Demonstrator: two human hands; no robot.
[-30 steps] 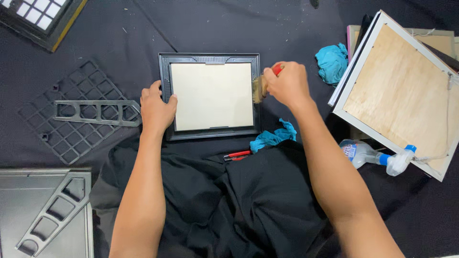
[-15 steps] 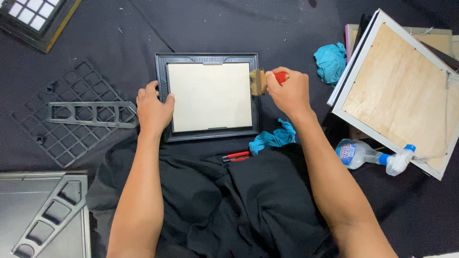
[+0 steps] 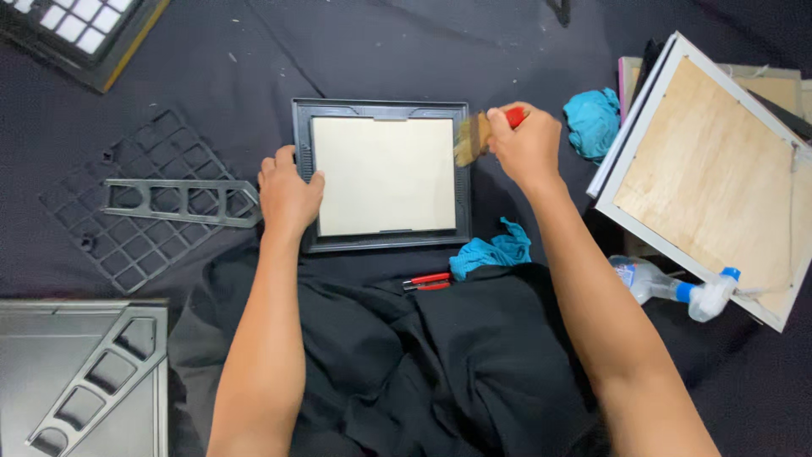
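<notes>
Two bare hands work over a black-draped surface (image 3: 507, 51), seen from above. Nearest the wearer, a bunched black cloth (image 3: 423, 364) fills the front middle, and a grey metal tray (image 3: 34, 372) holding a slotted grey bracket (image 3: 93, 381) sits in the front left corner. Just beyond the cloth's edge lie a red-handled tool (image 3: 427, 281) and a crumpled teal rag (image 3: 492, 254); a clear spray bottle (image 3: 668, 286) lies on its side toward the right edge. At the middle, the left hand (image 3: 288, 196), fingers together and flat, presses down on the left rail of a black picture frame (image 3: 381, 114) with a cream backing board (image 3: 385, 175). The right hand (image 3: 529, 144) is closed in a grip around the red handle of a small paintbrush (image 3: 475, 135), whose bristles touch the frame's upper right rail. Left of the frame, a black grid panel (image 3: 135, 245) carries a grey slotted strip (image 3: 178, 203), with bare cloth between them and the frame. At the right edge a white-edged frame with plywood backing (image 3: 710, 169) lies tilted, a second teal rag (image 3: 592, 123) beside it. A dark keypad-like panel (image 3: 76, 30) occupies the far left corner; the far middle is open.
</notes>
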